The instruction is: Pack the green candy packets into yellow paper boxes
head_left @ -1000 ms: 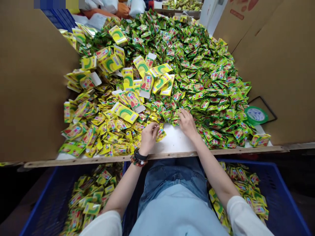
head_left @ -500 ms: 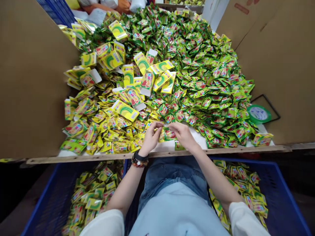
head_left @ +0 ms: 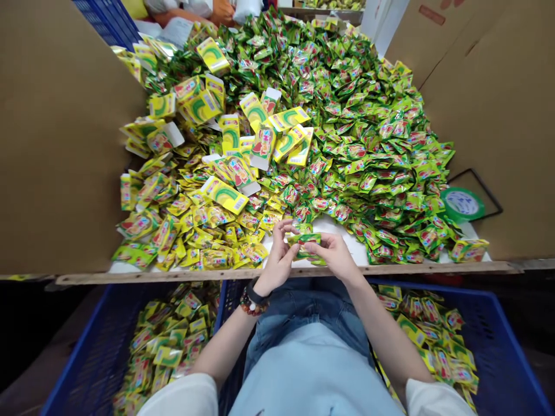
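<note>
My left hand (head_left: 281, 254) and right hand (head_left: 336, 256) have their fingertips (head_left: 313, 241) clamped on a green-and-yellow sachet (head_left: 304, 238), its print too small to read. Below my fingers sits a blue crate (head_left: 71, 346); beyond them, heaped sachets (head_left: 368, 144), yellow cartons (head_left: 224, 195), and a cardboard partition (head_left: 56, 144)

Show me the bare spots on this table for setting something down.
The white tabletop shows bare beside the right hand, between the wooden edge and the green sachets. A sliver lies below the tape roll. Elsewhere, sachets and yellow cartons crowd it.
</note>
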A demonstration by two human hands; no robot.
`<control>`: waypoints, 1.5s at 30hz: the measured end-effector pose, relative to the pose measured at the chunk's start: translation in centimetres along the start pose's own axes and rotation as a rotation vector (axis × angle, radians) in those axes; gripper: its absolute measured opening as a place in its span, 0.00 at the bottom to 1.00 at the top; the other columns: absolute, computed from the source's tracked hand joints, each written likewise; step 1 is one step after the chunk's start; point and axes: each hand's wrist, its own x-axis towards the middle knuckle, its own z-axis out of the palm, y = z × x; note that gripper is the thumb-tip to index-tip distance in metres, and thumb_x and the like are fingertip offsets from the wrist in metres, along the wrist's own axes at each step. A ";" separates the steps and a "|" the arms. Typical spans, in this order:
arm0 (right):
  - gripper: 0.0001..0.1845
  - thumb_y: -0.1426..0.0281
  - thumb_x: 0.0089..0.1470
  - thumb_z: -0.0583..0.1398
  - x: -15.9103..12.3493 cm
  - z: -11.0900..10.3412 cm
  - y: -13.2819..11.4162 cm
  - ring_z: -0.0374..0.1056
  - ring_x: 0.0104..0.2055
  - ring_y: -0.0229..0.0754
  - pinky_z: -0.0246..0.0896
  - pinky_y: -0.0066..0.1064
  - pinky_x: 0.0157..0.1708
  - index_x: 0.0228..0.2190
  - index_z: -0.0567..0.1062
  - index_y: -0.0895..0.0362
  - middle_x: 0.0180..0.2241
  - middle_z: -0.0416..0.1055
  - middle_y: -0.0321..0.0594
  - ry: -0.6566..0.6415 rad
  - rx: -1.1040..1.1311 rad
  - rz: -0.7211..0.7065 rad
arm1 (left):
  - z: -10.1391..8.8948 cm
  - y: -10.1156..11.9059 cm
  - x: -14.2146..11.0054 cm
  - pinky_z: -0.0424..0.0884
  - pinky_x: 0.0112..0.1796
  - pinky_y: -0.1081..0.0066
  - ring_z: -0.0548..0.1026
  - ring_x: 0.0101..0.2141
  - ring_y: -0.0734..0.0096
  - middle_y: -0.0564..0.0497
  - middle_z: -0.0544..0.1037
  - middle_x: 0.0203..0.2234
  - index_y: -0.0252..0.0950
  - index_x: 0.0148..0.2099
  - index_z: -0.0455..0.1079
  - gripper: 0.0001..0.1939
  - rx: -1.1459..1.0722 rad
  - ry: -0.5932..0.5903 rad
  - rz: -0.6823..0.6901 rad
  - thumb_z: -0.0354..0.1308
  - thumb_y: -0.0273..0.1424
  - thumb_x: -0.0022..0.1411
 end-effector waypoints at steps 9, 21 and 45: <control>0.14 0.61 0.44 0.69 -2.3 -1.5 0.0 0.74 0.28 0.40 0.74 0.32 0.30 0.32 0.79 0.55 0.26 0.77 0.35 0.368 -0.062 -0.314 | -12.8 -1.5 9.1 0.61 0.54 0.42 0.68 0.53 0.36 0.26 0.72 0.48 0.24 0.59 0.55 0.41 0.870 0.712 -0.469 0.64 0.46 0.54; 0.13 0.61 0.47 0.68 -3.6 -2.1 -0.6 0.67 0.25 0.34 0.67 0.28 0.30 0.34 0.78 0.54 0.24 0.73 0.30 0.506 0.060 -0.395 | -3.1 -0.9 5.0 0.68 0.49 0.62 0.71 0.48 0.62 0.44 0.70 0.44 0.36 0.46 0.60 0.16 0.525 0.294 0.299 0.52 0.24 0.54; 0.07 0.75 0.54 0.61 -6.0 -3.4 -4.1 0.71 0.40 0.43 0.64 0.34 0.42 0.30 0.80 0.53 0.34 0.75 0.38 0.181 -0.637 -0.475 | 3.6 -0.4 -3.4 0.73 0.39 0.63 0.76 0.39 0.60 0.46 0.76 0.40 0.36 0.55 0.62 0.29 0.486 -0.056 0.241 0.60 0.30 0.50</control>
